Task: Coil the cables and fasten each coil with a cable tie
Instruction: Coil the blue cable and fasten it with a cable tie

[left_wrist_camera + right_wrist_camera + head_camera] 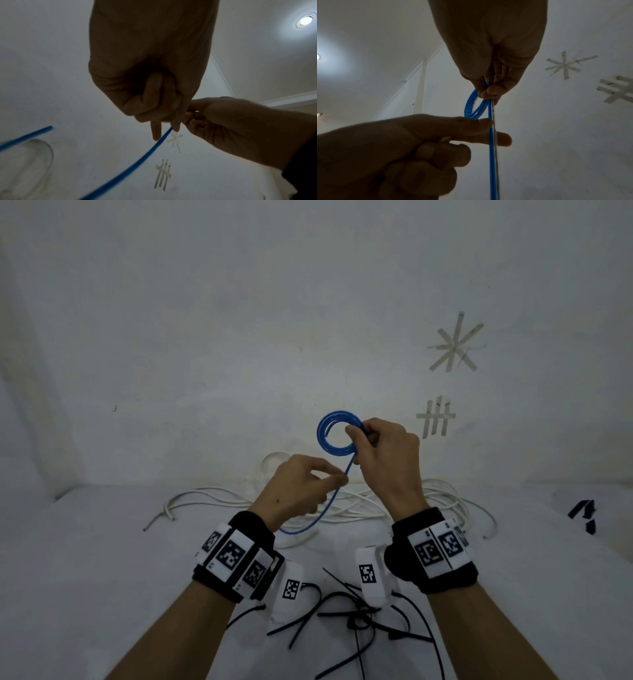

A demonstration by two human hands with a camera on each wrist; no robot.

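Note:
A blue cable [329, 433] is wound into a small coil held up in front of the wall. My right hand [363, 440] pinches the coil at its right side; in the right wrist view the fingers clamp the loops [473, 106]. The loose tail [329, 501] runs down from the coil and my left hand [337, 479] pinches it between thumb and forefinger just below the coil. In the left wrist view the tail [137, 161] slants away under the fingers. Black cable ties [356, 611] lie scattered on the table near my wrists.
White cables [342, 503] lie in a loose tangle on the white table [102, 577] behind my hands. Tape marks [454, 344] stick to the wall at the right. A dark scrap [584, 513] lies at the far right.

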